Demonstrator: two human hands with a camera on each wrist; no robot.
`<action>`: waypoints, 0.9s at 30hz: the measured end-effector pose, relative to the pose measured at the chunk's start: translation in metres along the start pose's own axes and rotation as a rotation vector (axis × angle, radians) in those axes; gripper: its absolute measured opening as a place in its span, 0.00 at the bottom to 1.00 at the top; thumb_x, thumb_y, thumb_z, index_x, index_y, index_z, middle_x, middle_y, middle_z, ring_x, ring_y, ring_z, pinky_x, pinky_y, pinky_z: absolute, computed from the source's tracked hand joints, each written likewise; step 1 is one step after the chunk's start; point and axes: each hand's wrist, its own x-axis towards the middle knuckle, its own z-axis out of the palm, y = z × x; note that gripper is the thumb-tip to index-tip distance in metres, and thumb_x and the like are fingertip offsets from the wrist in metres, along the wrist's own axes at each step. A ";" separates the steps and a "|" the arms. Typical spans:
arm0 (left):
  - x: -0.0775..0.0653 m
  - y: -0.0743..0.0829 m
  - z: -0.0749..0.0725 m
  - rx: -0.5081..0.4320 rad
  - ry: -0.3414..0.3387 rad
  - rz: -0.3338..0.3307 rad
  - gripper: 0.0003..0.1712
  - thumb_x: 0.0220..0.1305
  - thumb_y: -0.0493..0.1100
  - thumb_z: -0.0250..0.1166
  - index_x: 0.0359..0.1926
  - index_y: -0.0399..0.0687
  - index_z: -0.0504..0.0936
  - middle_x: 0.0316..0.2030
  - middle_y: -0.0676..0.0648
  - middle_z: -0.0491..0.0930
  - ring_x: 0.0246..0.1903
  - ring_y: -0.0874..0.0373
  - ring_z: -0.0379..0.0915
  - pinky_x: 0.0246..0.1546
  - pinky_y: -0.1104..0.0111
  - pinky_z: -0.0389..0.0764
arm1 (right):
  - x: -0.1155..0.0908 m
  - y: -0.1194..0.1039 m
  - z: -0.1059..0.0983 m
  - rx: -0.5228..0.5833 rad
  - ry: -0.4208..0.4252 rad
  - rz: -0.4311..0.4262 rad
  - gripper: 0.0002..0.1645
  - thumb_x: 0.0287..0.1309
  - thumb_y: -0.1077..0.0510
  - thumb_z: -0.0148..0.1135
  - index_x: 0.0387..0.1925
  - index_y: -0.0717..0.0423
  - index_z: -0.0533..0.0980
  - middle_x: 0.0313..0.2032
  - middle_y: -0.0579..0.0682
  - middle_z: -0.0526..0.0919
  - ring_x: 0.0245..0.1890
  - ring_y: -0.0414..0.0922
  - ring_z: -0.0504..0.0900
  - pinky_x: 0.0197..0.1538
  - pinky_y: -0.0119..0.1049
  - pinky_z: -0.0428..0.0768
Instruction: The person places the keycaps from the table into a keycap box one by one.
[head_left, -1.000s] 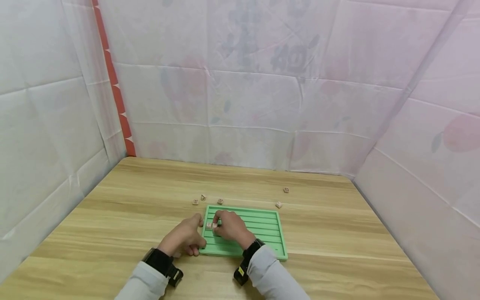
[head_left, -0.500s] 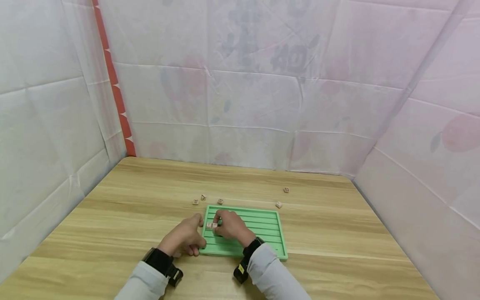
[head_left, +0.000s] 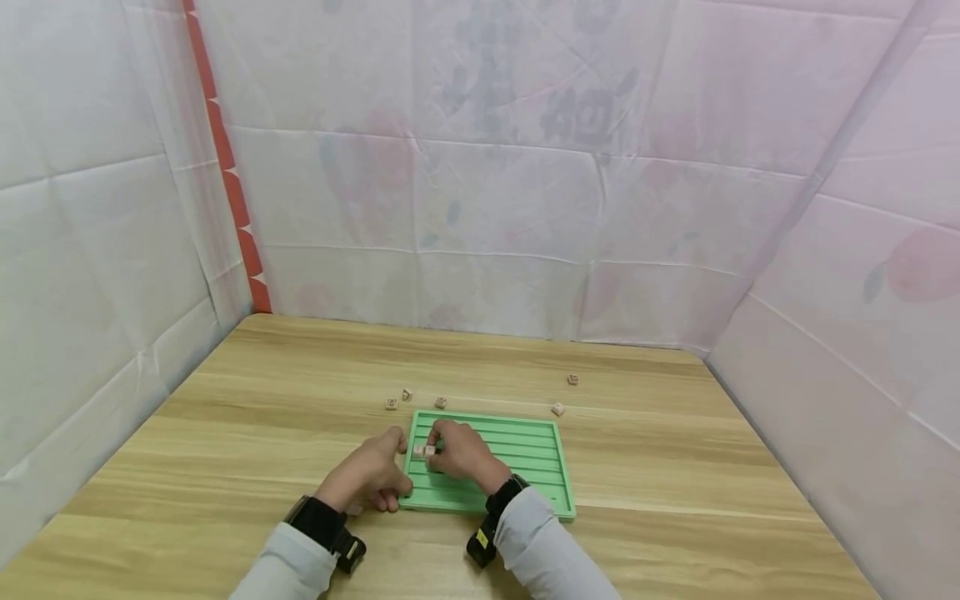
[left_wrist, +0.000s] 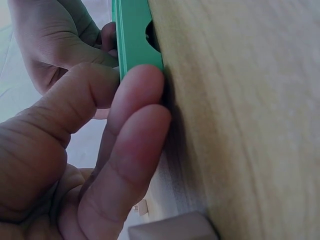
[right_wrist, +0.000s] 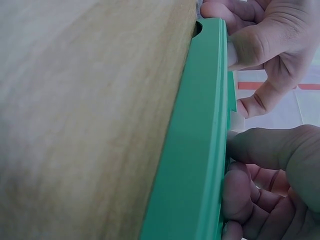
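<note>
A green tray with long parallel ridges lies on the wooden table. My left hand grips its left end, thumb on the near corner of the rim and another finger up along the left side. In the left wrist view, curled fingertips sit against the tray's side. Over the tray, my right hand pinches a small beige tile between thumb and index finger. Beside it, another beige tile sits in the same row by the left rim. The right wrist view shows the right thumb close over the rim.
Beyond the tray's far left corner lie three small tiles, a flat one, a tipped one and another. Farther right are a pale tile and a darker tile. White patterned sheeting walls the table.
</note>
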 end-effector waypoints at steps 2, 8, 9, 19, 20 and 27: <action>0.000 0.000 0.000 -0.001 0.002 0.000 0.27 0.44 0.25 0.64 0.44 0.40 0.62 0.13 0.42 0.77 0.10 0.56 0.72 0.10 0.70 0.72 | 0.000 0.000 0.000 0.005 -0.001 0.005 0.09 0.50 0.63 0.66 0.29 0.52 0.72 0.22 0.43 0.71 0.17 0.39 0.63 0.21 0.30 0.62; 0.001 -0.001 0.001 -0.014 -0.008 0.004 0.27 0.44 0.25 0.64 0.45 0.39 0.62 0.14 0.41 0.77 0.10 0.56 0.72 0.10 0.70 0.72 | 0.000 0.000 -0.001 0.015 -0.006 0.027 0.10 0.48 0.63 0.67 0.28 0.54 0.72 0.23 0.43 0.71 0.19 0.39 0.65 0.22 0.31 0.64; 0.001 -0.001 0.001 -0.012 -0.007 0.003 0.27 0.44 0.25 0.64 0.45 0.39 0.62 0.14 0.41 0.77 0.10 0.56 0.72 0.10 0.70 0.72 | 0.001 0.000 -0.001 0.015 -0.006 0.026 0.10 0.48 0.63 0.68 0.28 0.54 0.72 0.23 0.44 0.71 0.19 0.39 0.65 0.22 0.31 0.64; -0.001 0.000 0.001 -0.013 -0.003 0.000 0.27 0.44 0.24 0.63 0.45 0.39 0.62 0.14 0.41 0.77 0.10 0.56 0.72 0.11 0.69 0.72 | 0.000 -0.001 -0.002 0.027 -0.009 0.019 0.10 0.48 0.63 0.68 0.27 0.55 0.72 0.23 0.44 0.71 0.19 0.39 0.66 0.22 0.31 0.64; -0.001 0.000 0.001 -0.013 -0.004 -0.001 0.27 0.44 0.24 0.63 0.45 0.39 0.62 0.14 0.41 0.77 0.10 0.56 0.72 0.11 0.70 0.72 | 0.000 -0.001 -0.002 0.026 -0.009 0.019 0.10 0.48 0.63 0.68 0.27 0.55 0.72 0.23 0.44 0.71 0.19 0.39 0.66 0.22 0.31 0.64; -0.001 0.001 0.000 -0.006 -0.009 0.001 0.27 0.45 0.25 0.63 0.45 0.39 0.62 0.14 0.41 0.77 0.10 0.56 0.72 0.11 0.70 0.72 | 0.000 -0.001 -0.002 0.009 0.001 0.000 0.10 0.47 0.63 0.68 0.28 0.56 0.72 0.24 0.44 0.72 0.19 0.39 0.65 0.23 0.30 0.65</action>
